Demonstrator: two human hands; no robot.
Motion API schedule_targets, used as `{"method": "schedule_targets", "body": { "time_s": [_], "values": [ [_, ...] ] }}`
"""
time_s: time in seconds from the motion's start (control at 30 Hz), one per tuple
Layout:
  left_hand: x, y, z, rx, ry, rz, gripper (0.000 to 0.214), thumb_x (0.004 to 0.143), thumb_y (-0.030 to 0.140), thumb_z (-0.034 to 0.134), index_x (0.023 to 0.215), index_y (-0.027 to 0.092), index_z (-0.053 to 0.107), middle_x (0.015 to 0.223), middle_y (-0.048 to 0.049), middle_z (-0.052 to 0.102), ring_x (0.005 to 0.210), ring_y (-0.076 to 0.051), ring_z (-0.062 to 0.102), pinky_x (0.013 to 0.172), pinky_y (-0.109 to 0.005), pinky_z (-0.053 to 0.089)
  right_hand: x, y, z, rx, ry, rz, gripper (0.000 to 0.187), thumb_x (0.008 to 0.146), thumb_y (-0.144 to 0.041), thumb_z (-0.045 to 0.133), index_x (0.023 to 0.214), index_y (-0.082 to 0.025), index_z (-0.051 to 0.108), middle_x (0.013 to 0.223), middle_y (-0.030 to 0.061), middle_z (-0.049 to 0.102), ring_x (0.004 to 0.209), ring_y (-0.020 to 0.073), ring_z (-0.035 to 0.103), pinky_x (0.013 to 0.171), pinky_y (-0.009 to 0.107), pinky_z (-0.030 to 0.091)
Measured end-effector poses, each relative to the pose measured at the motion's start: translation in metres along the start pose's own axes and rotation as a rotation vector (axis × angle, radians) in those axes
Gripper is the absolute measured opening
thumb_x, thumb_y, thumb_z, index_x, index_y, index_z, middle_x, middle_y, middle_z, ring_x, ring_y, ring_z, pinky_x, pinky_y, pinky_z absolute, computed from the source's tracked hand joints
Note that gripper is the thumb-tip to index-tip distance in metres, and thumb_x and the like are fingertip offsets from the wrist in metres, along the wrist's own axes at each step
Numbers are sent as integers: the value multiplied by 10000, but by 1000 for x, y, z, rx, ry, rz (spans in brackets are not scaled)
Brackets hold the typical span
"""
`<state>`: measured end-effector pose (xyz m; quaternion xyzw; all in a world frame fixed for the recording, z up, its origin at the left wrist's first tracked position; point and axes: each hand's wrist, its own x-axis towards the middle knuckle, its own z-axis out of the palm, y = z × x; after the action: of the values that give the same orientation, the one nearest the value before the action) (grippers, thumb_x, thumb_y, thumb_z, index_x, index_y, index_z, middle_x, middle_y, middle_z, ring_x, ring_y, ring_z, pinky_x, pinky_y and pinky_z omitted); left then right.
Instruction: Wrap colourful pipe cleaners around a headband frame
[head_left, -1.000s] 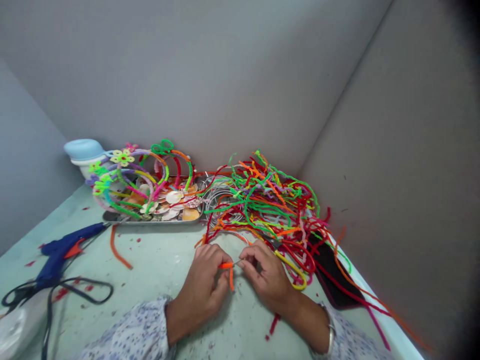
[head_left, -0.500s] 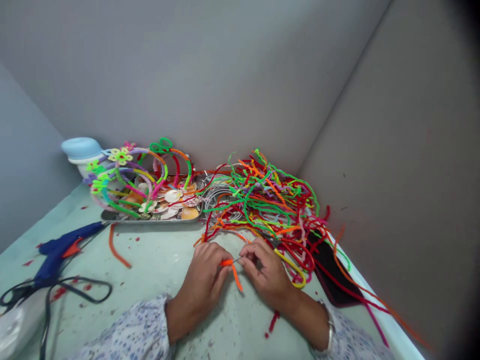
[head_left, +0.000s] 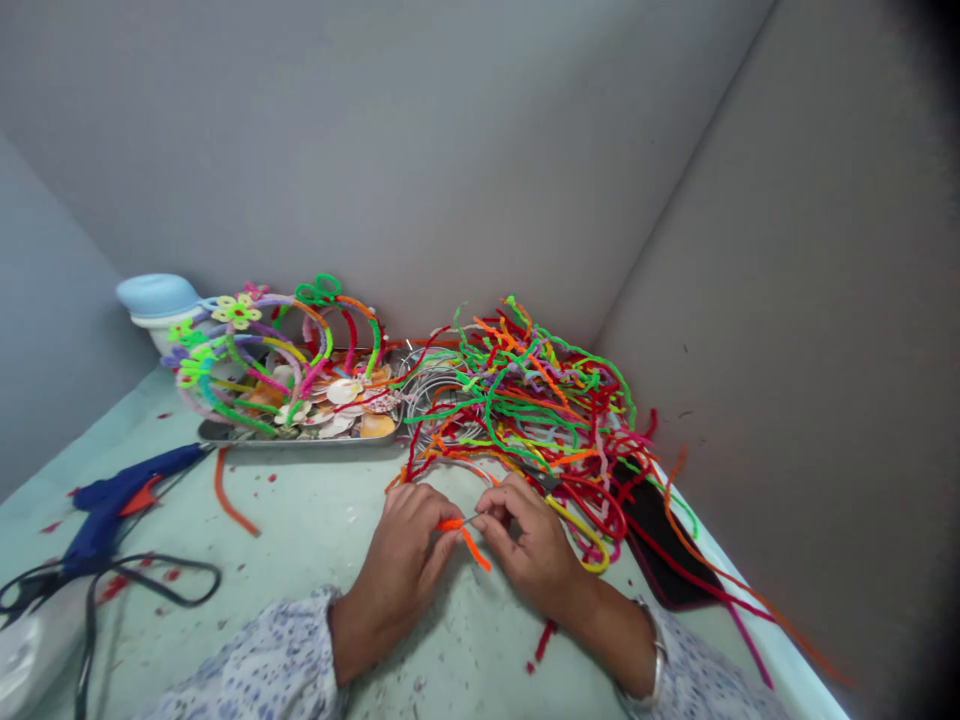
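My left hand (head_left: 409, 545) pinches an orange pipe cleaner (head_left: 451, 525) against a thin metal band (head_left: 472, 519). The pipe cleaner's short loose tail (head_left: 476, 551) hangs down to the right between my hands. My right hand (head_left: 529, 545) has thumb and fingers closed on the bare grey part of the band. A pale arch (head_left: 469, 464) shows just behind my hands; I cannot tell whether it belongs to the same band. My fingers hide much of the held pieces.
Behind lies a heap of coloured pipe cleaners (head_left: 540, 390) beside wire coils (head_left: 431, 400). Yellow-handled scissors (head_left: 581, 535) and a dark phone (head_left: 667, 550) are at right. Left are a tray (head_left: 300, 443) with shells and decorated headbands (head_left: 330, 335), a corded blue glue gun (head_left: 112, 500) and a lidded container (head_left: 157, 298).
The orange pipe cleaner's loose tail has swung a little up and to the right. Both hands keep their grips in nearly the same place. The whole view has shifted slightly.
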<state>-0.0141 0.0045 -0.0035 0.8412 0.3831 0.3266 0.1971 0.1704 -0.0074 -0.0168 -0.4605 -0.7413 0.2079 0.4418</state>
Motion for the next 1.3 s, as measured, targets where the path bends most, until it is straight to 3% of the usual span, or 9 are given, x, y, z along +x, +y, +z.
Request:
{"method": "schedule_targets", "body": {
  "time_s": [0.83, 1.3],
  "values": [
    [-2, 8, -2, -93, 32, -112, 199, 898, 280, 473, 720, 190, 475, 717, -3, 511, 735, -180, 469, 749, -345, 355, -1, -3, 0, -50, -69, -68, 60, 863, -176, 538, 916, -197, 558, 804, 18, 517, 686, 144, 528, 602, 261, 440],
    [0, 3, -1, -74, 25, -75, 160, 901, 243, 472, 753, 191, 505, 741, -11, 535, 756, -180, 482, 769, -350, 354, -2, -1, 2, -35, -33, -48, 58, 857, -169, 550, 900, -203, 566, 797, 16, 521, 679, 141, 535, 600, 256, 448]
  ]
}}
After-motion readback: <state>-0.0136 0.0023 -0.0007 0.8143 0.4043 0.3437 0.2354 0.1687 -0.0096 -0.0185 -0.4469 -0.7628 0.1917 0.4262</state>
